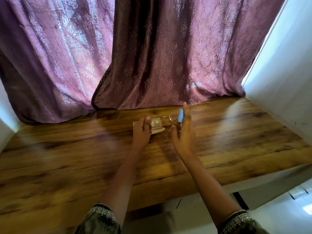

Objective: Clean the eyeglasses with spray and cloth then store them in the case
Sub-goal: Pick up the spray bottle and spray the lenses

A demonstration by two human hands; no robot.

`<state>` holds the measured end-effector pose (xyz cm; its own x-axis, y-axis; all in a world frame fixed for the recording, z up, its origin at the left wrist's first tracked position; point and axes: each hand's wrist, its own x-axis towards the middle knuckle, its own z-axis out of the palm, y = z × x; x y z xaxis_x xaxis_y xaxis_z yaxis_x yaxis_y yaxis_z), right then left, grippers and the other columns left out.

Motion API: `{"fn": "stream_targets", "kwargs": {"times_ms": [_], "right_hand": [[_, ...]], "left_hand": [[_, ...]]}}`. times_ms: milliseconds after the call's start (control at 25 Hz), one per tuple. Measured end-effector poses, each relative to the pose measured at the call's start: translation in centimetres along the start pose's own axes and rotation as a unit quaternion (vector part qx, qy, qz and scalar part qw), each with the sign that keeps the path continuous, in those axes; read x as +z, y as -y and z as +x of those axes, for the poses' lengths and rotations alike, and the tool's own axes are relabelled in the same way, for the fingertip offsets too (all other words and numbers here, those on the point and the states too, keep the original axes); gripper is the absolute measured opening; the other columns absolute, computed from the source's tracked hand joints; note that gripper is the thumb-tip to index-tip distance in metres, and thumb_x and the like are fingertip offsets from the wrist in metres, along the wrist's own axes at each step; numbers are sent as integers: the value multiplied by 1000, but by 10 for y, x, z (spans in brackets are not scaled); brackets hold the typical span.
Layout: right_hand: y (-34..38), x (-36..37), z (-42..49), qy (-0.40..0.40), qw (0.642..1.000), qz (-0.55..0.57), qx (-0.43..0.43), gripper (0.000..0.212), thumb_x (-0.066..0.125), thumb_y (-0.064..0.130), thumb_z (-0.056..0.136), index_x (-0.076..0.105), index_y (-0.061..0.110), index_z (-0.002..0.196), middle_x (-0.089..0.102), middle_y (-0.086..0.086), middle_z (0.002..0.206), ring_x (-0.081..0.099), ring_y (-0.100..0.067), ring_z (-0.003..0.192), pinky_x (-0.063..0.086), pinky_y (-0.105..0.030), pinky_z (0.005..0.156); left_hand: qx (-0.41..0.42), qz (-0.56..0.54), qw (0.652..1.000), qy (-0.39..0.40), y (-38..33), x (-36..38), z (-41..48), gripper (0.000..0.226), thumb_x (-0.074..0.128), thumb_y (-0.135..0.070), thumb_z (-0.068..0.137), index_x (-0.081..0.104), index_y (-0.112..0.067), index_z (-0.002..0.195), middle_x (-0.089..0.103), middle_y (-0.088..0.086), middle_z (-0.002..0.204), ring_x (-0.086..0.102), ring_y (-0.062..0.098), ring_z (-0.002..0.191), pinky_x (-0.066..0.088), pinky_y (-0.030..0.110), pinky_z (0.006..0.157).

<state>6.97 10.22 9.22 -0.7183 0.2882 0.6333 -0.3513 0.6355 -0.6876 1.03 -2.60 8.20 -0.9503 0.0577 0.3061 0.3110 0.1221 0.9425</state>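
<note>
- Eyeglasses, thin gold-toned wire frame with clear lenses: held in the air above the far middle of the brown wood-grain table, just in front of the mauve patterned curtain.
- Left hand: fingers curled round one end of the frame, the only support the frame has. Risk: a one-sided hold on thin wire could twist it or let it slip if the fingers relax.
- Right hand: closed around a small spray bottle with a blue top, forefinger straight up above it, close beside the other lens.
- Risk: I cannot make out which way the nozzle faces (blurred), so a press might wet the fingers, table or curtain instead of the lens.
- Risk: bottle and lens are nearly touching, so a jolt could knock the frame.
- Pale flat piece lies on the table directly beneath the glasses. I cannot tell whether it is case or cloth, and drips would land on it.
</note>
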Motion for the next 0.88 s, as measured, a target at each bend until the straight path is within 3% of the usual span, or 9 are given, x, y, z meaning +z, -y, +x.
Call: {"fn": "stream_targets", "kwargs": {"times_ms": [160, 200, 240, 360, 480, 640, 880], "right_hand": [[-11, -8, 4, -28, 999, 22, 25, 60, 40, 34, 94, 10, 29, 146, 62, -4, 94, 58, -15, 60, 54, -31, 53], [-13, -9, 5, -31, 999, 18, 26, 60, 39, 37, 94, 10, 29, 146, 61, -5, 97, 58, -16, 61, 54, -31, 54], [-14, -10, 6, -32, 999, 9, 23, 58, 39, 37, 94, 14, 29, 145, 62, -7, 97, 58, -15, 60, 53, -26, 55], [-18, -12, 9, -15, 999, -20, 28, 46, 49, 22, 92, 33, 23, 135, 58, -3, 67, 50, -9, 48, 36, -10, 45], [-22, -13, 9, 9, 998, -35, 47, 42, 53, 10, 88, 42, 17, 128, 58, -6, 65, 51, -12, 47, 33, -10, 43], [-21, -14, 9, 22, 999, -25, 42, 46, 55, 13, 89, 37, 26, 129, 65, -6, 71, 60, -16, 57, 47, -27, 50], [-20, -15, 9, 41, 998, -36, 42, 48, 55, 8, 86, 39, 24, 128, 61, -7, 74, 56, -17, 54, 45, -31, 48]], "left_hand": [[5, -9, 1000, 4, 0, -1, 1, 32, 35, -20, 99, 46, -23, 69, 46, -3, 58, 44, 2, 49, 38, 15, 49], [6, -10, 1000, 4, 0, -1, 2, 32, 34, -19, 99, 46, -23, 69, 46, -3, 58, 45, 1, 47, 38, 14, 48], [6, -11, 1000, 3, 0, -1, 2, 32, 35, -19, 99, 46, -22, 69, 45, -3, 57, 45, 0, 46, 38, 14, 48], [1, -7, 1000, 4, 2, 1, 2, 32, 35, -20, 99, 47, -22, 69, 45, -3, 57, 45, -1, 45, 38, 12, 47], [-2, -4, 1000, 6, 3, 1, 2, 31, 35, -20, 99, 47, -22, 70, 46, -4, 57, 44, 0, 46, 38, 14, 48], [-4, 2, 1000, 10, 1, 1, 1, 31, 34, -20, 99, 47, -21, 71, 46, -4, 58, 43, 0, 46, 37, 13, 48], [-6, 6, 1000, 13, -1, 1, 0, 31, 33, -22, 99, 46, -22, 71, 45, -4, 58, 42, 7, 53, 37, 17, 49]]}}
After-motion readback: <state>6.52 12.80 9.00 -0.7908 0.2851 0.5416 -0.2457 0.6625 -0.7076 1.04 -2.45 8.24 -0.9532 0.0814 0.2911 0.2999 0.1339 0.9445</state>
